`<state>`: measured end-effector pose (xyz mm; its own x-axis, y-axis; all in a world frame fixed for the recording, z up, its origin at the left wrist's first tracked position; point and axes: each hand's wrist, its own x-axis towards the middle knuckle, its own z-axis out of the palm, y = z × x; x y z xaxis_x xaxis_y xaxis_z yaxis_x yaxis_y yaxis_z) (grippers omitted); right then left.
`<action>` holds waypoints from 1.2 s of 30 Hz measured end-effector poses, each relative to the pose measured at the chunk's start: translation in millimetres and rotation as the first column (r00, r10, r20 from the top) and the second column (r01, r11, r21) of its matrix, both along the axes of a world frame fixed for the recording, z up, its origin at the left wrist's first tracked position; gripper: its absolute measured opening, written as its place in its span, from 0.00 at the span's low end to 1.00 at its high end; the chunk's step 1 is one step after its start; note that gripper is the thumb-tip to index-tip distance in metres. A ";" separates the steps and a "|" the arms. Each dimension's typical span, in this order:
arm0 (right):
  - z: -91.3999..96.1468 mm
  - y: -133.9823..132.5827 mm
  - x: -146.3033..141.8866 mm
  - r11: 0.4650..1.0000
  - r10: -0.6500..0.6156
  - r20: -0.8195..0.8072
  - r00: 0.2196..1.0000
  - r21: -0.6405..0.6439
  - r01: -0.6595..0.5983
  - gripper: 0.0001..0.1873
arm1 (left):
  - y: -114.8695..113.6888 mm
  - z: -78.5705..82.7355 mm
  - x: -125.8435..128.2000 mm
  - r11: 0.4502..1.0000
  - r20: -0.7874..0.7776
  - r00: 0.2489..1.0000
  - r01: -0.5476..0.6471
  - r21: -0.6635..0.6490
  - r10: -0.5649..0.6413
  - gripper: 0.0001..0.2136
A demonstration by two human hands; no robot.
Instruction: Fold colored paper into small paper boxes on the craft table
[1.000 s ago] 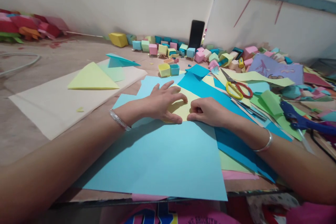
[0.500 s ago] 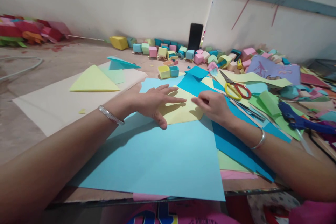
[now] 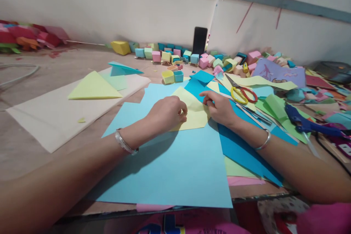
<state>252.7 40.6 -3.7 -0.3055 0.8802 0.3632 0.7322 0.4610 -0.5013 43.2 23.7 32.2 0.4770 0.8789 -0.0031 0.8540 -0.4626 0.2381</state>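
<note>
- Near the middle of the tabletop (image 3: 90, 56), a pale yellow sheet (image 3: 192, 120) is lying, w/ light creases, on top of a light blue sheet (image 3: 175, 175), btwn both hands.
- L hand (image 3: 167, 112) is hanging over the L part of the yellow paper; its fingers are curling inward, narrow and close to each other. If they are pinching any paper, I cannot tell.
- R hand (image 3: 221, 108) is keeping close to the R edge of the same paper; its index finger is pointing toward L side, the other fingers are bending below. Contact w/ the paper I cannot tell.
- Both wrists are wearing silver-col. bands, i.e. L bracelet (image 3: 125, 142) and R bracelet (image 3: 264, 140).
- Darker blue paper (image 3: 241, 146) is lying partly under R forearm.
- Past R hand, scissors (image 3: 239, 87) w/ yellow & red handles are resting on papers; a blue glue gun (image 3: 298, 122) is lying farther R.
- Beyond the blue sheet, a yellow paper box (image 3: 168, 77) and a blue paper box (image 3: 178, 76) are standing side by side.
- At the back, a dark phone (image 3: 200, 40) is leaning near the wall.
- On L side, a folded yellow paper (image 3: 94, 87) is resting on a white sheet (image 3: 55, 117).
</note>
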 end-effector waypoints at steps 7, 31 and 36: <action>-0.3 4.0 7.1 0.935 0.256 -0.374 0.892 -0.140 -0.327 0.25 | 19.1 -5.3 -17.9 0.993 0.012 1.000 -0.029 0.112 0.028 0.11; -7.0 8.4 8.5 0.838 0.369 0.184 0.911 0.357 -0.412 0.16 | 37.1 -10.2 -26.0 0.991 0.218 0.975 0.063 -0.121 -0.036 0.12; -2.7 5.2 5.9 0.786 0.317 0.259 0.912 0.466 -0.406 0.08 | 33.8 -17.0 -18.8 0.997 0.200 0.979 -0.022 -0.079 0.038 0.11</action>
<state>258.6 45.9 -6.4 -0.6561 0.4025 0.6384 0.5090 0.8606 -0.0195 24.4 57.5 15.2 0.4482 0.8936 0.0234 0.7980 -0.4117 0.4401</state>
